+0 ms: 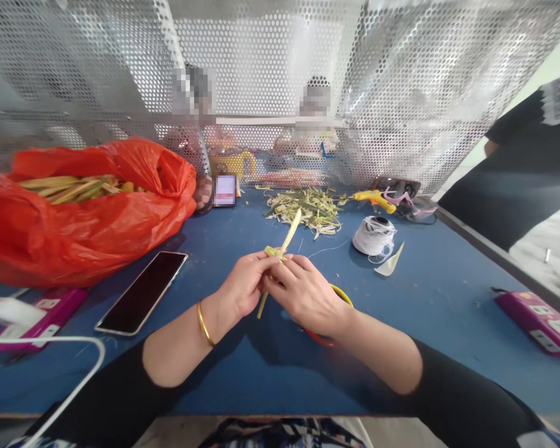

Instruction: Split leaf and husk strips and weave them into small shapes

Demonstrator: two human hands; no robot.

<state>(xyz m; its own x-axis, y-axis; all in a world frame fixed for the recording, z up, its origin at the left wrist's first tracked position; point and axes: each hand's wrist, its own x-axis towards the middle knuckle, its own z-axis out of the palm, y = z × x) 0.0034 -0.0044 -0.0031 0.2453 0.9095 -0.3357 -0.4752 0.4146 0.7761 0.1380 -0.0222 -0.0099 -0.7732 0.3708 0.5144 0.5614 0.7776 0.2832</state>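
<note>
Over the middle of the blue table, my left hand (246,283) pinches a pale yellow-green plant strip (290,231), with a gold bangle on that wrist. My right hand (305,292) meets it, its fingers closed on the same strip. One end of the strip points up and away from me; a thin stalk end sticks out below the fingers. Between the fingertips the strip looks folded or wrapped, but the fingers hide much of it. Under my right hand lies a curved yellow and red thing (341,295), mostly covered. A thin white thread runs from near my hands toward a white thread spool (373,235).
A red plastic bag (88,230) of long strips fills the left. Around lie a dark phone (142,292), purple power strips (539,320), plant scraps (308,210), a pale pointed piece (391,261) and a yellow-handled tool (374,200). Beyond the perforated screen (270,56) are people; another stands right.
</note>
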